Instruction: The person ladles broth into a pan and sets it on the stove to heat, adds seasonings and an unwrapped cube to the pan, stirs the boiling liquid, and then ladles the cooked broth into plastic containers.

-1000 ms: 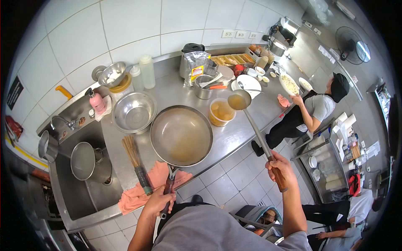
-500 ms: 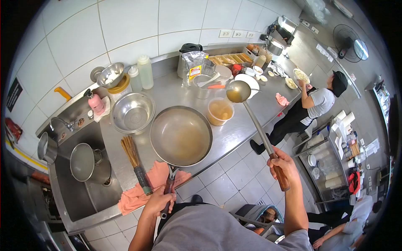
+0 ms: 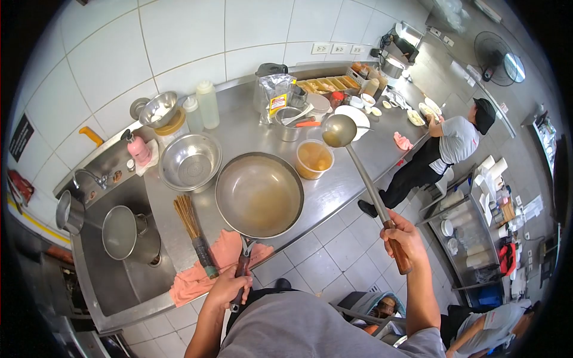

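My left hand (image 3: 225, 286) is closed round the dark handle of a wide frying pan (image 3: 259, 194), which sits on the steel counter with a thin film of liquid in its bottom. In my right hand (image 3: 403, 238) is the wooden grip of a long ladle (image 3: 341, 130). Its bowl hangs above the counter, near a clear tub (image 3: 314, 158) of brownish liquid with round pieces inside. A bundled-stick brush (image 3: 195, 235) lies left of the pan, its handle on a pink cloth (image 3: 225, 252).
At left is a sink (image 3: 113, 292) holding a steel pot (image 3: 126, 231). A steel colander (image 3: 190, 161) stands behind the brush. Farther back are squeeze bottles (image 3: 207, 104), a foil bag (image 3: 277, 98) and a white plate (image 3: 351, 119). A co-worker (image 3: 456, 143) stands at the counter's far end.
My hands, the pan and the ladle have hardly moved. The co-worker at the far end has shifted their hands over the bowls, and the person at lower right has leaned differently.
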Demonstrator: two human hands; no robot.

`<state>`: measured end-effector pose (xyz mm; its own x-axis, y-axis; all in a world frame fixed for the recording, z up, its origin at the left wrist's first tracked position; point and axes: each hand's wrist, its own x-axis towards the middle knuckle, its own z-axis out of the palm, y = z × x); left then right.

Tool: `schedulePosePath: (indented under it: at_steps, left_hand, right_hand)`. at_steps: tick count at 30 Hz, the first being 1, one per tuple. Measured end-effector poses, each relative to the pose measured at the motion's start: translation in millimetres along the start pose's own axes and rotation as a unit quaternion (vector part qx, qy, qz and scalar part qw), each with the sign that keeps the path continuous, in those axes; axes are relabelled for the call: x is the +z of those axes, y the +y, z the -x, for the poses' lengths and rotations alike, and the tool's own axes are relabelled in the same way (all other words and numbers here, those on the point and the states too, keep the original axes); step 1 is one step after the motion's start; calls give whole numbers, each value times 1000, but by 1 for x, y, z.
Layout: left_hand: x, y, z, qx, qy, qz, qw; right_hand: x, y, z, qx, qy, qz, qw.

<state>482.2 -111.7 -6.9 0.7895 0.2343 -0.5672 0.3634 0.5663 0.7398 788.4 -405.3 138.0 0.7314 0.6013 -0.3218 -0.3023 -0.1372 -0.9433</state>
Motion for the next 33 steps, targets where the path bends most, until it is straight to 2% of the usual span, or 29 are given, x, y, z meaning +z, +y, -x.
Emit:
schedulePosePath:
  at_steps: [10,14,16,17,19,20,22,23,27,29,30,31,33]
  left_hand:
    - [6,1,0,3,3,-13,1000]
    - [8,-2,0,-1,15,-18,1000]
    - [11,-1,0,-3,22,-27,999]
    - [13,0,0,2,23,-12,1000]
    - [17,2,1,8,22,-4,1000]
    - [19,2,2,10,27,2,1000]
    - [21,1,4,19,23,-2,1000]
    - [21,0,7,18,23,-7,1000]
    - [36,5,31,12,34,57,998]
    - [43,9,48,15,43,99,994]
    - [41,6,54,29,37,98,994]
    - [41,4,61,28,42,100,994]
    - [40,3,81,52,61,127,989]
  right_hand:
    - [2,0,2,-1,-4,44,999]
    - [0,6,1,-1,8,20,1000]
    - [-2,8,2,18,-4,-104,994]
    - [-3,10,3,15,0,-109,994]
    - [-5,13,5,49,-76,-153,984]
    - [-5,15,7,46,-73,-159,984]
    - [-4,18,12,58,-111,-86,988]
    - [-3,17,15,57,-111,-91,988]
    - [-4,11,13,103,-211,-19,972]
    - [2,5,8,92,-289,113,946]
    - [8,-4,6,81,-297,217,926]
    - [12,-4,1,83,-301,216,925]
    - [22,-1,-2,-50,-355,348,866]
